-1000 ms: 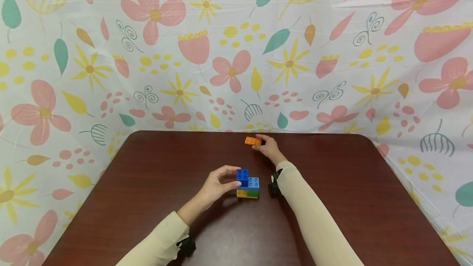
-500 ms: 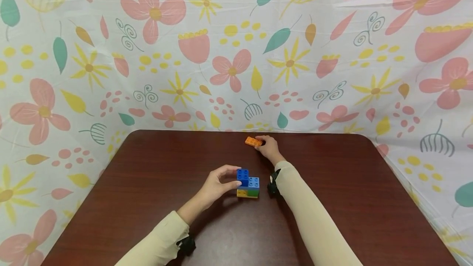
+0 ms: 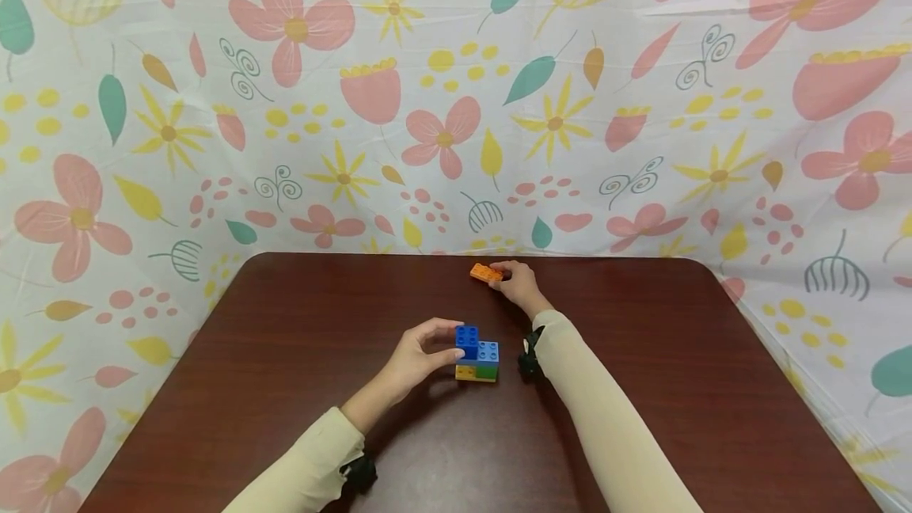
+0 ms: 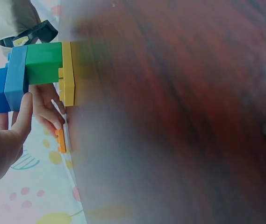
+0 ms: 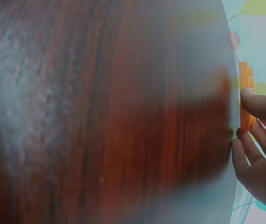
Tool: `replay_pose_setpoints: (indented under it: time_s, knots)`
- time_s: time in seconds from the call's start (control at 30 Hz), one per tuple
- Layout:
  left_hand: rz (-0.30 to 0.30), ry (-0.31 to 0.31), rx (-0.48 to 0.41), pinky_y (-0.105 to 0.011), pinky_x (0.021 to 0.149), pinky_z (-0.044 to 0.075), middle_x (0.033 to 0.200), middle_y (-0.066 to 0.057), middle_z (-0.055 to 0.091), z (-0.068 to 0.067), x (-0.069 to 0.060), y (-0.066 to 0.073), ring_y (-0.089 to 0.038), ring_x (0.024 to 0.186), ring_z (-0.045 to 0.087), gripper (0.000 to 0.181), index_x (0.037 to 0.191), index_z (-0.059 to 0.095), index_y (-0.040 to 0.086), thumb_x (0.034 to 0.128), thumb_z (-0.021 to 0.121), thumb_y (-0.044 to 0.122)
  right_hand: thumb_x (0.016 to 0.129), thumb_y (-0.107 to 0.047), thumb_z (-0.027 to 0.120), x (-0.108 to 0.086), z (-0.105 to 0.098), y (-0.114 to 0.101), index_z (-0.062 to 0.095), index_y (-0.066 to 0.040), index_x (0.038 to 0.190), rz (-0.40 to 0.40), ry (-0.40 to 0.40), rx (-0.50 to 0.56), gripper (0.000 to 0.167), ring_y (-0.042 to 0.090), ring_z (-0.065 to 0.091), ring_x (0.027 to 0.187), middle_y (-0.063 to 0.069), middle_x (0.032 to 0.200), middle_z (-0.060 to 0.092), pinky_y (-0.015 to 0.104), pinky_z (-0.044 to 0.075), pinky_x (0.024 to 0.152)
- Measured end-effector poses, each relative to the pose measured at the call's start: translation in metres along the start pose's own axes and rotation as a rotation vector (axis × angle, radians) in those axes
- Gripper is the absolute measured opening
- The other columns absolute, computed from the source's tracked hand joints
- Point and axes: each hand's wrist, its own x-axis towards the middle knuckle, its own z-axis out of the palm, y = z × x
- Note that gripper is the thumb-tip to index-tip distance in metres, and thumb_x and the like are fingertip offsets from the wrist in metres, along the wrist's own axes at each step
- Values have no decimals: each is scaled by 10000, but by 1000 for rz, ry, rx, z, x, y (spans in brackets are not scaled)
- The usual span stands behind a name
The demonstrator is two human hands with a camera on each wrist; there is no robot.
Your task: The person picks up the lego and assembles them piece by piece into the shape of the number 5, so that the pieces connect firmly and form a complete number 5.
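A small stack of toy building bricks stands mid-table in the head view: a yellow flat brick (image 4: 68, 88) at the bottom, a green brick (image 4: 44, 63) on it, a lighter blue brick (image 3: 488, 351) above, and a dark blue brick (image 3: 467, 336) on top at the left. My left hand (image 3: 413, 356) pinches the dark blue brick between thumb and fingers. Farther back, my right hand (image 3: 518, 289) holds the right end of a flat orange brick (image 3: 484, 273). In the right wrist view, thumb and fingertips pinch this orange brick (image 5: 244, 100), studs facing up from the table.
The dark brown table (image 3: 285, 386) has its far edge just behind the orange brick. A flower-printed cloth (image 3: 442, 62) hangs behind it and at the sides. Each wrist carries a black strapped device (image 3: 359, 473).
The orange brick has turned a little on the tabletop, its right end swinging nearer to me, with the right hand on it. The left hand and the stack stay put.
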Motion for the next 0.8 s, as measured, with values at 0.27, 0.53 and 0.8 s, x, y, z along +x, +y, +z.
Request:
replay_pose_setpoints:
  time_s: [0.27, 0.53, 0.8]
  knots:
    - [-19, 8, 10, -349, 835, 533, 1203, -141, 635, 1, 0, 2, -327, 1119, 564, 408, 1257, 623, 92, 861, 713, 56, 894, -107, 688, -4, -7, -5, 631, -69, 1262, 17, -30, 37, 375, 331, 510, 1145, 166, 1314, 544, 443, 426, 1009]
    - [-8, 13, -3, -330, 798, 543, 1170, -110, 653, 0, 2, -3, -318, 1092, 580, 397, 1231, 646, 136, 847, 742, 108, 882, -135, 709, -8, -19, -7, 637, -75, 1260, -35, -50, 35, 389, 326, 548, 1121, 166, 1287, 566, 437, 472, 950]
    - [-10, 5, -15, -331, 774, 554, 1174, -138, 643, 0, 2, -3, -361, 1077, 575, 398, 1235, 642, 130, 849, 739, 111, 879, -121, 710, -14, -29, -14, 633, -64, 1264, -106, -63, 40, 396, 334, 551, 1124, 167, 1300, 569, 448, 478, 943]
